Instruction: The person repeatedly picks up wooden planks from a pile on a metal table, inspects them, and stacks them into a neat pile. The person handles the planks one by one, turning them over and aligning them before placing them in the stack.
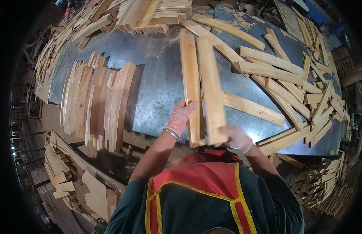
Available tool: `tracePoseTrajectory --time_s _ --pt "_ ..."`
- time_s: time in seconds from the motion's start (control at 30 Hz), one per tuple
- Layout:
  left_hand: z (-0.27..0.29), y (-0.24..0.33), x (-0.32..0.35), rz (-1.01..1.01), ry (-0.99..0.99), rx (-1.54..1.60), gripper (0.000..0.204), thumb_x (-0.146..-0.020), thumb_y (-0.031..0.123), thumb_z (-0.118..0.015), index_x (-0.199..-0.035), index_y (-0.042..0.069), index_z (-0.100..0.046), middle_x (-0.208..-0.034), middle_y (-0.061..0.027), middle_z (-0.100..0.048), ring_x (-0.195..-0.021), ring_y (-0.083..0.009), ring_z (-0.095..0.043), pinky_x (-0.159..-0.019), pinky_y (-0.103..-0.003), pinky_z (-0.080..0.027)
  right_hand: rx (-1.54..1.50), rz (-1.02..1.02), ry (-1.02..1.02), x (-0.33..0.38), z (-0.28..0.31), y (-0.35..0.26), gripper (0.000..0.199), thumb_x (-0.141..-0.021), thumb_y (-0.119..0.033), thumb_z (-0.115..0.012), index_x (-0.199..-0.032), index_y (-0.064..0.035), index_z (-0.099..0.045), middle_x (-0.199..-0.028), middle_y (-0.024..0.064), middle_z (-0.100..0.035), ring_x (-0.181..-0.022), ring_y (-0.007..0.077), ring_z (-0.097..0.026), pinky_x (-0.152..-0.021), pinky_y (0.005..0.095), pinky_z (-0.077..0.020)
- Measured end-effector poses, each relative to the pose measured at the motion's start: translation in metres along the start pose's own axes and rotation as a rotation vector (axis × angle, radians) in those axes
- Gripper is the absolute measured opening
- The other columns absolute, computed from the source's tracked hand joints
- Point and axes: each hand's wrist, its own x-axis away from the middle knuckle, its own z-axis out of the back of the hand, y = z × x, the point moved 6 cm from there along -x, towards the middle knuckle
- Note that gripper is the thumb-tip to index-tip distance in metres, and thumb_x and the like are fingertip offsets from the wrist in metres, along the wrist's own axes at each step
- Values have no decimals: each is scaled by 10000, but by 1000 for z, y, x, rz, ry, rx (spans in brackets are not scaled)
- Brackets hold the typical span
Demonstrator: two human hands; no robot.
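Observation:
My left hand (182,117), in a pale pinkish knit glove, is closed on the left edge of a long narrow wooden board (191,84). That board points away from me over the metal table. Right beside it, a second wooden board (210,78) is tilted slightly and smeared by motion. My right hand (237,139), gloved too and blurred, grips the near end of this second board; its fingers are partly hidden. Under the second board, another wooden piece (253,109) lies slanting to the right on the table.
Upright-edged boards (97,105) stand in a row at the left table edge. A neat stack (153,15) sits at the far side. Loose boards (282,74) lie crisscrossed over the right half of the dark metal table (155,85). Offcuts (60,175) fill a bin at the lower left.

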Motion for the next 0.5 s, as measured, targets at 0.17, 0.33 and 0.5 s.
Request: tracePoseTrajectory --time_s 0.17,0.33,0.5 --pt "39 -11 4 140 227 -111 472 -896 40 -779 -1333 -26 -617 -1147 -125 -733 -997 -244 -727 -846 -380 -630 649 -239 149 -55 -12 15 557 -1015 -431 -634 -1373 -7 -586 -923 124 -711 -763 224 -721 -697 369 -612" --pt "114 10 36 -198 306 -340 683 -852 4 -770 -1486 4 -513 -1226 -144 -723 -1057 -248 -722 -886 -356 -616 1637 253 689 32 108 -130 637 -916 -422 -701 -1388 -5 -611 -1266 248 -694 -1184 397 -661 -1045 477 -507" --pt "210 103 96 -257 871 -1555 935 -854 120 -765 -1655 112 -282 -1301 -201 -672 -1094 -373 -716 -902 -438 -591 1890 114 1263 76 215 -260 743 -934 -406 -729 -1562 -86 -494 -1567 190 -537 -1463 347 -488 -1248 439 -357"
